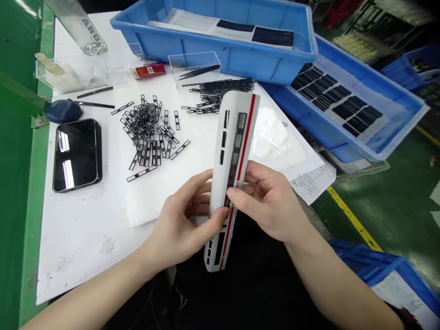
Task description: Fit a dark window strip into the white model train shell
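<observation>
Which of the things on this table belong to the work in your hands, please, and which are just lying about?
In use: white shell, left hand, right hand, black window strips.
Lying about: phone, red box, tweezers, blue bins.

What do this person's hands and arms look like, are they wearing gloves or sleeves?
No gloves: the left hand and right hand are both bare. Both forearms are bare too, with no sleeve in view up to the picture's edge. No ring, watch or wristband shows, and the fingernails are short and unpainted.

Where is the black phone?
The black phone lies flat on the white table, far left in the head view, left of the pile of small black frames.
</observation>
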A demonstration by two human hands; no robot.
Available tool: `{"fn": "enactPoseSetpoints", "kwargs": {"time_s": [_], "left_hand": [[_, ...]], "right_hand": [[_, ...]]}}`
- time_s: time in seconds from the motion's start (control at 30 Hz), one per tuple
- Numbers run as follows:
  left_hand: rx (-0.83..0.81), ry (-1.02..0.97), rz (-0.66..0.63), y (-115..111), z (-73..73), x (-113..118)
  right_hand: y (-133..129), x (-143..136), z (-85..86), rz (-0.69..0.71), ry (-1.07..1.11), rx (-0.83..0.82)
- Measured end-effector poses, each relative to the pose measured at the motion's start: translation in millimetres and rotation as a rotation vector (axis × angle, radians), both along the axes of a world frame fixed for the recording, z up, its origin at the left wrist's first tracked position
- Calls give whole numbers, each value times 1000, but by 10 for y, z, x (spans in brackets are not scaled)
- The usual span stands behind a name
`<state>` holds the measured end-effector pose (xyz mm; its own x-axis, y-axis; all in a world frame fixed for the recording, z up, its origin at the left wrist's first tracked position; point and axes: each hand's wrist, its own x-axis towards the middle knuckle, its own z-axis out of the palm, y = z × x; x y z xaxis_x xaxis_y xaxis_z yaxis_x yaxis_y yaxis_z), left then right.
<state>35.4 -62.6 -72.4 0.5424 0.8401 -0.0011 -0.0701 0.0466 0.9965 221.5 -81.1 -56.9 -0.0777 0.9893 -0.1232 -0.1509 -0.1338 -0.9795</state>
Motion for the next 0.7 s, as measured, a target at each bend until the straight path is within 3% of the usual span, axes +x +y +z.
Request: {"fn": "enactPoseSetpoints", "kwargs": {"time_s": [0.17,0.37,0.57,0.7], "left_hand": [[-7,64,-2,-9,16,1],[-45,64,-10,5,32,17],[-41,77,-7,3,37,-6],[33,118,-17,-3,5,-26]], "right_hand": [[55,19,46,-85,-66,102],[70,-20,28,-102,-145,90],[155,16,48,-68,10,141],[217,54,77,-71,40,81]]}}
